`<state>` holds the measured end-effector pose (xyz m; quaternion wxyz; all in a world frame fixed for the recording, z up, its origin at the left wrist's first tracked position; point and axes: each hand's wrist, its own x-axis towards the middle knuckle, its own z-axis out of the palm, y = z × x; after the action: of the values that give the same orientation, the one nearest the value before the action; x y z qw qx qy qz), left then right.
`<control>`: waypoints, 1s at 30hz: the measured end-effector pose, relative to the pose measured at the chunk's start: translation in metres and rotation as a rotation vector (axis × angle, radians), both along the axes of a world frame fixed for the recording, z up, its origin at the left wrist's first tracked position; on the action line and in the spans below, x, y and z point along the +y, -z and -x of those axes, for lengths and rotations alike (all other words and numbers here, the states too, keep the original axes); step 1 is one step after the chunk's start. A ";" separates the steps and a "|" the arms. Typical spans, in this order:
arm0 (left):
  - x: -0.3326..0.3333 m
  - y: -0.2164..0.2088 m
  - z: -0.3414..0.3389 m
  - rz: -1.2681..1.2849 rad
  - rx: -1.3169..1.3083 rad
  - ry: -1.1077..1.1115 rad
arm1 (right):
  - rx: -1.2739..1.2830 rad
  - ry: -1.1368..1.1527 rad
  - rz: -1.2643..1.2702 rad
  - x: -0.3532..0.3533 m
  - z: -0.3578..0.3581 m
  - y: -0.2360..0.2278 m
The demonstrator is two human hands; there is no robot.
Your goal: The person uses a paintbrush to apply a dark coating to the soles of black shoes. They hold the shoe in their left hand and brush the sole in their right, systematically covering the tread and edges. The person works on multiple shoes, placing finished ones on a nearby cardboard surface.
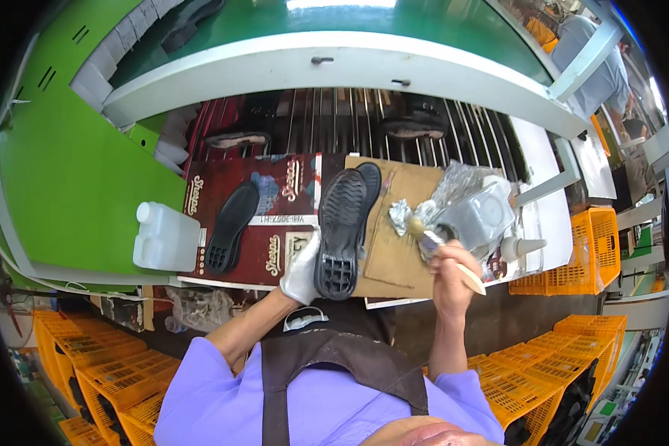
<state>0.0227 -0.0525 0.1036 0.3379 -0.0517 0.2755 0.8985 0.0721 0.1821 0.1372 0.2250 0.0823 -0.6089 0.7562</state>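
My left hand (302, 269), in a white glove, is closed on the edge of a black shoe sole (340, 230). The sole stands toe away from me, its cavity with a grid at the heel facing up. Partly hidden behind it is a second black sole (372, 178). My bare right hand (452, 281) is closed round the pale handle of a brush (470, 278). Its bristle end points toward crumpled foil (400, 217) and a clear plastic container (483, 215) wrapped in film. Another black sole (233, 227) lies on dark red cardboard (256, 256) at the left.
A white jug (167, 238) stands at the bench's left end. A squeeze bottle (522, 247) with a pointed nozzle lies at the right. Beyond the cardboard, metal rollers (327, 126) carry dark shoes, below a white beam (334, 63). Orange crates (591, 253) stand on both sides. A person (591, 63) is at far right.
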 end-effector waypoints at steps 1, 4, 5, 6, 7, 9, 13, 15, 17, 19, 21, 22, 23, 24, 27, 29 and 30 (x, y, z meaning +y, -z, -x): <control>0.007 -0.016 -0.002 -0.020 -0.007 0.015 | -0.006 0.078 0.183 0.006 -0.005 0.001; 0.030 -0.071 0.030 -0.093 0.223 0.173 | -0.132 0.236 0.370 0.029 -0.017 0.000; 0.045 -0.090 0.046 -0.124 0.260 0.108 | -0.156 0.269 0.374 0.031 -0.019 0.001; 0.063 -0.112 0.070 -0.152 0.300 0.030 | -0.174 0.275 0.358 0.033 -0.023 0.003; 0.079 -0.148 0.090 -0.079 0.579 -0.024 | -0.194 0.284 0.343 0.033 -0.027 0.004; 0.122 -0.190 0.154 -0.202 0.600 -0.068 | -0.252 0.261 0.218 0.025 -0.030 0.000; 0.147 -0.215 0.236 0.010 0.874 -0.307 | -0.269 0.170 0.121 0.007 -0.022 0.002; 0.139 -0.192 0.202 0.504 1.064 -0.507 | -0.266 0.174 0.111 0.006 -0.023 0.011; 0.109 -0.145 0.147 0.501 1.318 -0.487 | -0.313 0.190 0.097 0.005 -0.024 0.016; 0.072 -0.087 0.103 0.682 1.398 -0.448 | -0.350 0.196 0.030 0.004 -0.025 0.021; 0.021 -0.045 0.068 1.022 1.490 -0.313 | -0.333 0.196 -0.054 0.002 -0.023 0.021; -0.001 -0.030 0.053 1.168 1.430 -0.279 | -0.321 0.192 -0.076 0.005 -0.023 0.026; -0.023 -0.020 0.044 1.220 1.217 -0.231 | -0.304 0.189 -0.104 0.005 -0.023 0.027; -0.048 0.002 0.041 1.518 1.435 -0.410 | -0.292 0.175 -0.128 0.007 -0.022 0.031; -0.098 -0.019 0.031 2.141 1.056 -0.222 | -0.286 0.155 -0.166 0.008 -0.022 0.036; -0.133 0.000 0.031 2.383 0.905 -0.158 | -0.343 0.185 -0.205 0.006 -0.021 0.030; -0.146 0.002 0.031 2.392 0.741 0.030 | -0.346 0.189 -0.218 0.007 -0.020 0.029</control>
<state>-0.0085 -0.1988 0.1017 -0.0083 -0.0670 0.9968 0.0422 0.0918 0.1889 0.1079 0.1768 -0.0821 -0.7214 0.6645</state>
